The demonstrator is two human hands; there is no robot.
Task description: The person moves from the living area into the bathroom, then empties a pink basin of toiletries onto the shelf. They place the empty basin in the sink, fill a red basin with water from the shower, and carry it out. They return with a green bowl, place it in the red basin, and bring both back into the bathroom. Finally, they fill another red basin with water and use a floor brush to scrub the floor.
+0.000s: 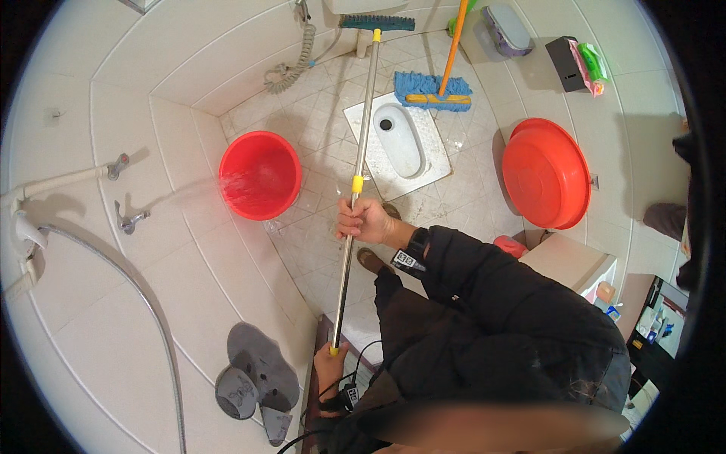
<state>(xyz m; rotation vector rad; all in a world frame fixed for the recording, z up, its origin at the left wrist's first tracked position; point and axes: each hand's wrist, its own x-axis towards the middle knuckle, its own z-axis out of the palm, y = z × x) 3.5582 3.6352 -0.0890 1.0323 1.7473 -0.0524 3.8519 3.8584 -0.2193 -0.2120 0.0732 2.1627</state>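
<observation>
A long-handled scrub brush [366, 121] with a silver pole, yellow joints and a dark green bristled head runs from me toward the far wall. My right hand [366, 221] is wrapped round the pole just below its middle yellow joint. Lower down, my left hand [330, 368] closes on the pole's near end, by the yellow tip. The brush head [378, 23] lies at the far side, below a white fixture; whether it touches the floor I cannot tell. Right of the pole, a white squat toilet [401, 144] is set in the tiled floor.
Water sprays from a wall tap [130, 221] into a red bucket [261, 175]. A blue mop [435, 91] with an orange handle stands behind the toilet. A red basin [546, 174] leans at the right wall. A shower hose [147, 303] hangs left; grey mats [263, 365] are on the left wall.
</observation>
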